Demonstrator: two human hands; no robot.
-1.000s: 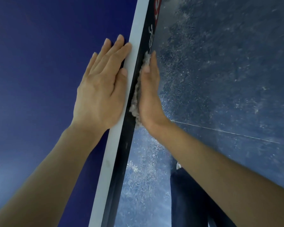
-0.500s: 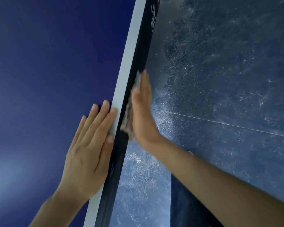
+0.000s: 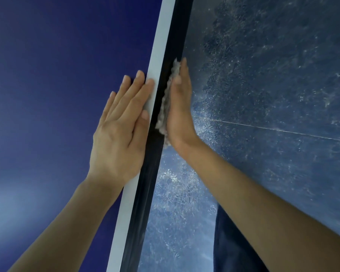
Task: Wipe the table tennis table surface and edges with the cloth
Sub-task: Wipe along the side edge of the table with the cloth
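The dark blue table tennis table top (image 3: 47, 95) fills the left side, bordered by a white line (image 3: 157, 55) and a black side edge (image 3: 145, 183). My left hand (image 3: 120, 130) lies flat on the top, fingers straight, fingertips on the white line. My right hand (image 3: 180, 110) presses a fluffy grey cloth (image 3: 168, 101) against the black side edge with straight fingers. Most of the cloth is hidden behind the palm.
Right of the edge lies a speckled blue-grey floor (image 3: 273, 85) with a thin pale line across it. A dark blue garment (image 3: 230, 248) shows at the bottom, under my right forearm.
Both hands slid back along the edge toward me, then forward again; now they sit between the two earlier places, the cloth still pressed on the black edge.
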